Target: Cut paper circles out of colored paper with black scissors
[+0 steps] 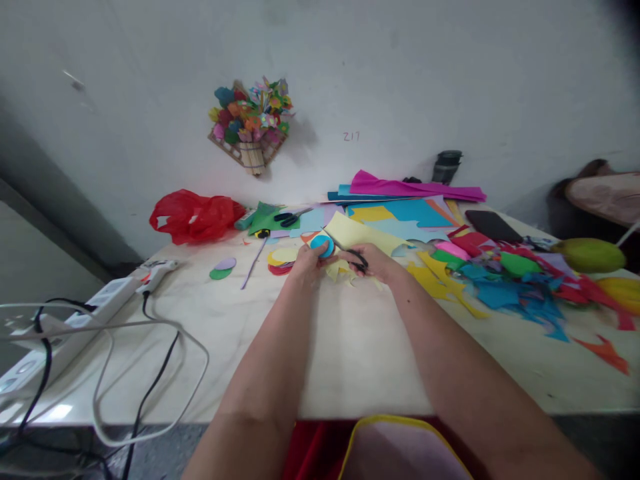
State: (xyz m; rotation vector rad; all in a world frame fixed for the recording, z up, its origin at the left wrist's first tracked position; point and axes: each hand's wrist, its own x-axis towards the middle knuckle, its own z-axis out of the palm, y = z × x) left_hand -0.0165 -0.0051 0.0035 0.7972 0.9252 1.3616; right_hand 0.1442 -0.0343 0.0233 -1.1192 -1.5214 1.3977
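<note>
Head view, left to right: power strip [107, 297] and its cables [203, 360] sit at the far left, well clear of the cutting spot; keep it that way. Two cut ovals, lilac [228, 263] and green [221, 274], overlap on the table. Next, a lilac strip [254, 263], then a small pile of rounds [282, 256] in cream, yellow and red just beside the left hand; finished pieces probably belong there, so don't let scrap drift in. Left hand [306, 260] is closed on the blue disc [321, 246], thumb on top, holding it just above the table in front of the pale sheet [373, 232]. Step looks like trimming round that edge. Can't tell whether a second layer sits under the disc; if one does, pinch hard so they don't slip. Rotate the paper with the left hand, keep the blades nearly still, and feed the curve in small turns. Scissors [358, 261] are gripped by the right hand [377, 260], fingers round the black handles, blades angled up and left past the disc's right edge. Blade gap too small to read. Long smooth strokes from deep in the blades; tip snips would likely leave corners. Watch the left fingertips, they're close to the cut. Pale offcuts [343, 272] lie below the hands; yellow scraps [440, 283] and blue scraps [505, 295] are piled to the right, so drop waste that way.
</note>
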